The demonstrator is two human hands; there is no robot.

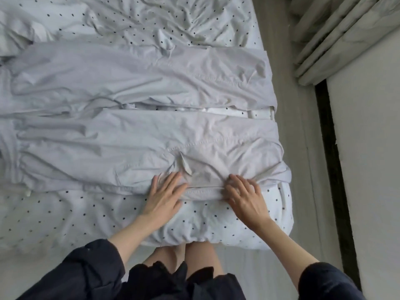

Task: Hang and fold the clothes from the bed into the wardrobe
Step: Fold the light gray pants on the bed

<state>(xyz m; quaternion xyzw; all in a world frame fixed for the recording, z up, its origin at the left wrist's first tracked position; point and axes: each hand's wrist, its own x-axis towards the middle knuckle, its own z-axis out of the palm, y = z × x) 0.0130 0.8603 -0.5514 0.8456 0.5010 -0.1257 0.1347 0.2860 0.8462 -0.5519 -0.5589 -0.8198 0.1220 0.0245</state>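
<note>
Two hands work one pale grey garment [138, 131], spread across the bed [65, 213] from the frame's centre out to 9 o'clock. Left hand [164, 195] lies flat on its near edge, fingers [173, 180] straight and together; right hand [244, 198] presses beside it, fingers spread and slightly bent, gripping nothing. Judging by this, folding has barely begun and no wardrobe shows. Fabric looks thin, creased, stitched along a seam

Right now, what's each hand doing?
Left hand: open, fingers flat on the pale grey garment.
Right hand: open, spread fingers pressing the same garment's near edge.
</note>
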